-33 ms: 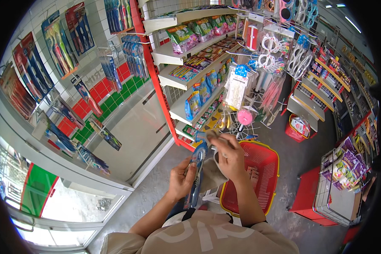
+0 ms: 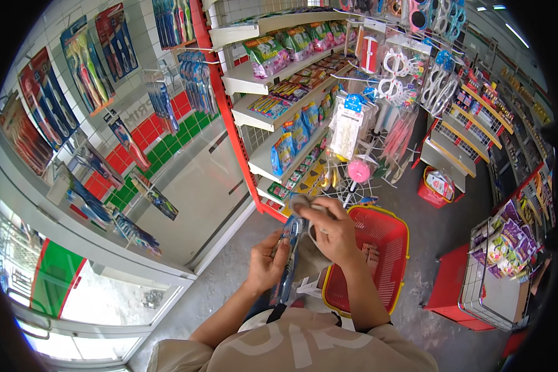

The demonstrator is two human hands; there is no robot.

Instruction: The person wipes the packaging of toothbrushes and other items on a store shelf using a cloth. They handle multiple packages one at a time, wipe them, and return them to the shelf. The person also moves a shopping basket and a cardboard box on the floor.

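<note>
In front of my body, my left hand [image 2: 268, 261] grips a blue packaged toothbrush [image 2: 284, 280], thumb on its face, the pack standing lengthwise with its lower end toward me. My right hand [image 2: 336, 234] is closed on a grey-beige cloth [image 2: 309, 263]. Part of the cloth is bunched at the fingertips by the pack's upper end, and the rest hangs beside the pack. The fingers and cloth partly hide that upper end. Several packaged toothbrushes [image 2: 198, 84] hang from hooks on the rack at the left.
A red basket [image 2: 405, 251] with a yellow rim stands on the floor beyond my right forearm, small packs inside. White shelves [image 2: 248, 118] of bagged goods rise ahead, beside a hanging-goods rack [image 2: 353, 133]. A red-sided wire stand [image 2: 449, 288] is at right, a glass door [image 2: 99, 291] at left.
My right hand has shifted slightly left and down, bringing the bunched cloth over the upper end of the toothbrush pack. My left hand keeps its grip almost in place.
</note>
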